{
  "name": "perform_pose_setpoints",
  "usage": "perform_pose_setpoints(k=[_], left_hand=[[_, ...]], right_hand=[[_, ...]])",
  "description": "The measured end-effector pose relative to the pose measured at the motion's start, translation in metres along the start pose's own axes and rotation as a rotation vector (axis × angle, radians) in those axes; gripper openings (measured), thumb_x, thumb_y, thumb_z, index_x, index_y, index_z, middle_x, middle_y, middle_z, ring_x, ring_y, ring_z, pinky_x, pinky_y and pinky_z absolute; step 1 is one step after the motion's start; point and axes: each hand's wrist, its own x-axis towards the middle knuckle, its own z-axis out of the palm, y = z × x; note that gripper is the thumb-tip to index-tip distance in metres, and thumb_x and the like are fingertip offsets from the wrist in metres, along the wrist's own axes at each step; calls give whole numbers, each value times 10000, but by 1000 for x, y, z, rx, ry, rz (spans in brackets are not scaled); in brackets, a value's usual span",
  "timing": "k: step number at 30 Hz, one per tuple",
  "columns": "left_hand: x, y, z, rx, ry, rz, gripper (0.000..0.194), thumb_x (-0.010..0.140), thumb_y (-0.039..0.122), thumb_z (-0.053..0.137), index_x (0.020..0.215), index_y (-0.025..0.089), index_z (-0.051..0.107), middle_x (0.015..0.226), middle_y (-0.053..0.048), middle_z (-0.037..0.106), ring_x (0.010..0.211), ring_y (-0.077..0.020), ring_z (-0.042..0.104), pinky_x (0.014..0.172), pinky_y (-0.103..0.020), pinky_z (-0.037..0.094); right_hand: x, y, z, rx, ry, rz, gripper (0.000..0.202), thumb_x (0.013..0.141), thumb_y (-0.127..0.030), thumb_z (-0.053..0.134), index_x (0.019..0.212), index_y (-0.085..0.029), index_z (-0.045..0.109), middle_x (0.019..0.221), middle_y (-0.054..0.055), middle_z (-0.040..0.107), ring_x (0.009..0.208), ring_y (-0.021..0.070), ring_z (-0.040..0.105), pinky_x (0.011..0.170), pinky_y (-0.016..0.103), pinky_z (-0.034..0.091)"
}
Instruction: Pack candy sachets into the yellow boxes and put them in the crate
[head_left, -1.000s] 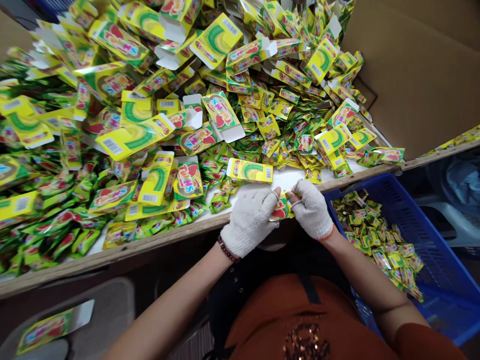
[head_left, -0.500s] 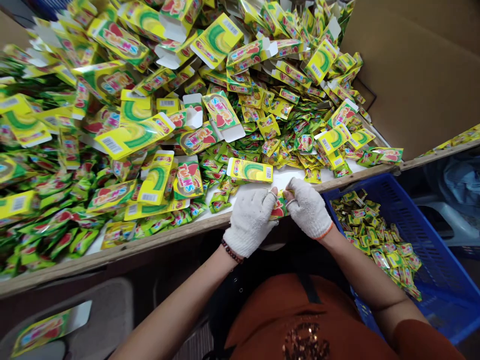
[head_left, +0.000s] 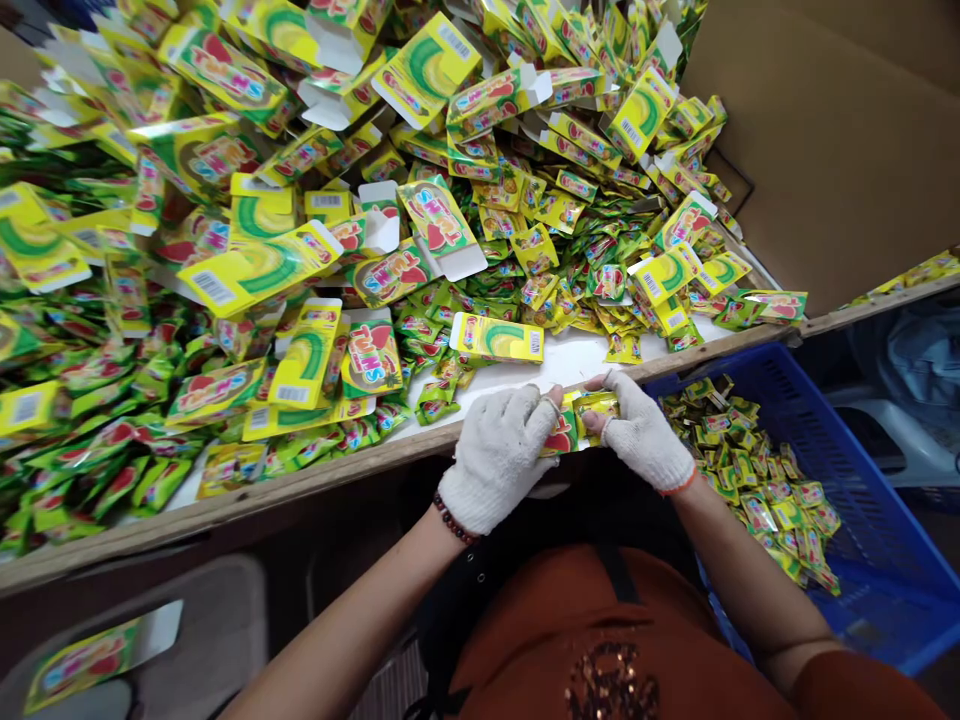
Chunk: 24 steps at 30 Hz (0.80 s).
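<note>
My left hand (head_left: 496, 462), in a white fingerless-tipped glove, grips a small printed carton (head_left: 561, 432) just over the table's front edge. Most of that carton is hidden behind the glove. In my right hand (head_left: 646, 432), also gloved, a small yellow-green candy sachet (head_left: 598, 405) is pinched between thumb and fingers. The sachet is right at the carton's right end; whether part of it is inside, I cannot tell. Just behind my hands, a yellow carton (head_left: 497, 339) lies on the white tabletop (head_left: 574, 355).
Heaped cartons (head_left: 259, 265) and loose green sachets (head_left: 112, 460) cover the table's left and back. A blue crate (head_left: 870, 480) holding filled-looking small packs (head_left: 780, 500) stands at lower right. A wooden edge strip (head_left: 300, 490) borders the table. One carton (head_left: 94, 660) lies on a stool, lower left.
My right hand has moved slightly right and down, and a sachet now shows in its fingers. The carton in my left hand is more exposed.
</note>
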Motion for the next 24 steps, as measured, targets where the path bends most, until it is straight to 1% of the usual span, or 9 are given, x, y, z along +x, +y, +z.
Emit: perform_pose_setpoints(k=[2, 5, 7, 11, 13, 16, 20, 22, 24], left_hand=[[-1, 2, -2, 20, -33, -9, 657, 720, 319, 748, 1316, 131, 547, 1110, -152, 652, 930, -310, 588, 744, -424, 453], [-3, 0, -2, 21, -66, -38, 659, 714, 314, 754, 1314, 140, 548, 1105, -153, 657, 936, -318, 590, 757, -430, 458], [-4, -1, -2, 6, -75, -33, 611, 712, 305, 752, 1276, 160, 568, 1103, -149, 660, 933, -313, 593, 765, -428, 458], [-5, -3, 0, -9, -22, 51, 533, 740, 310, 722, 1231, 169, 573, 1102, -140, 667, 918, -291, 600, 742, -411, 458], [-6, -4, 1, -9, 8, 67, 526, 754, 320, 708, 1234, 157, 564, 1077, -140, 671, 908, -289, 600, 735, -408, 458], [-7, -5, 1, -17, 17, 57, 531, 761, 329, 697, 1240, 148, 558, 1045, -141, 672, 901, -297, 599, 738, -416, 459], [-7, -3, 1, -29, 27, 95, 524, 758, 302, 691, 1243, 154, 556, 1096, -147, 666, 938, -292, 605, 748, -412, 461], [-7, 0, 1, -32, 24, 90, 536, 742, 305, 707, 1235, 155, 559, 1085, -143, 668, 924, -292, 608, 740, -409, 462], [-7, 4, 0, -51, 16, 44, 562, 719, 316, 732, 1228, 151, 559, 1053, -138, 672, 903, -296, 608, 743, -413, 467]], right_hand=[[-2, 2, -1, 9, -9, 0, 288, 808, -293, 620, 1069, -178, 579, 877, 6, 654, 744, 149, 589, 700, 276, 485], [-6, 2, -5, 27, 14, 3, 292, 778, -262, 632, 1053, -175, 588, 886, 12, 655, 736, 148, 578, 697, 279, 482], [-7, 1, -9, 46, -14, 23, 298, 766, -267, 638, 1045, -175, 590, 876, 9, 646, 710, 142, 561, 669, 271, 475], [-5, -4, -12, 5, -145, 20, 255, 749, -253, 621, 990, -176, 590, 827, -16, 606, 662, 120, 509, 621, 247, 439], [-3, -6, -12, -18, -167, 9, 232, 746, -243, 609, 967, -177, 583, 806, -27, 585, 647, 111, 487, 603, 235, 415], [-2, -8, -13, -26, -160, 9, 218, 748, -242, 599, 956, -180, 571, 773, -40, 561, 629, 105, 466, 586, 227, 392], [-2, -9, -10, -57, -162, -38, 199, 755, -224, 598, 946, -186, 556, 771, -41, 559, 636, 108, 469, 596, 229, 391], [-3, -9, -8, -62, -127, -75, 188, 761, -212, 597, 941, -189, 550, 789, -34, 568, 675, 118, 496, 624, 233, 407], [-3, -9, -5, -44, -50, -111, 175, 776, -217, 597, 943, -192, 548, 807, -26, 578, 713, 129, 522, 658, 240, 425]])
